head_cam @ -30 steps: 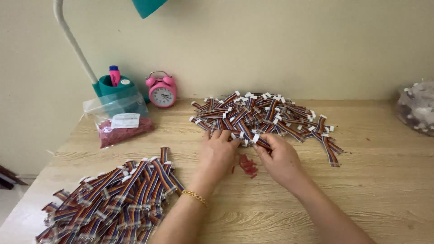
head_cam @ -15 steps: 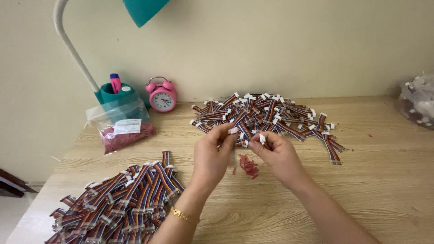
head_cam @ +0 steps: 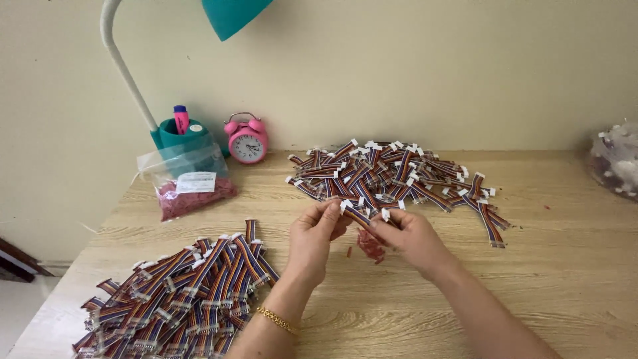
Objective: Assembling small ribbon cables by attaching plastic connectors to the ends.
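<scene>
Both hands, left hand (head_cam: 318,234) and right hand (head_cam: 407,234), grip pinching one striped ribbon cable (head_cam: 359,216) above the tabletop (head_cam: 565,266). Clear bag (head_cam: 189,189), white label, red bits, back-left by teal cup (head_cam: 183,136).

Bare forearms, gold bracelet (head_cam: 276,320), left wrist

Between the two hands sits a short flat ribbon cable of rainbow-striped wires (head_cam: 359,215) with small white plastic connectors at its ends — lifted off the wooden desk, tilted, its upper-left end at the left hand's fingertips (head_cam: 330,209) and its lower-right end by the right hand's thumb (head_cam: 376,225). Just beneath it, on the desk, lies a small heap of dark red bits (head_cam: 370,245). Beyond the hands spreads a loose pile of the same striped cables (head_cam: 392,174) — criss-crossed, lying flat.
</scene>
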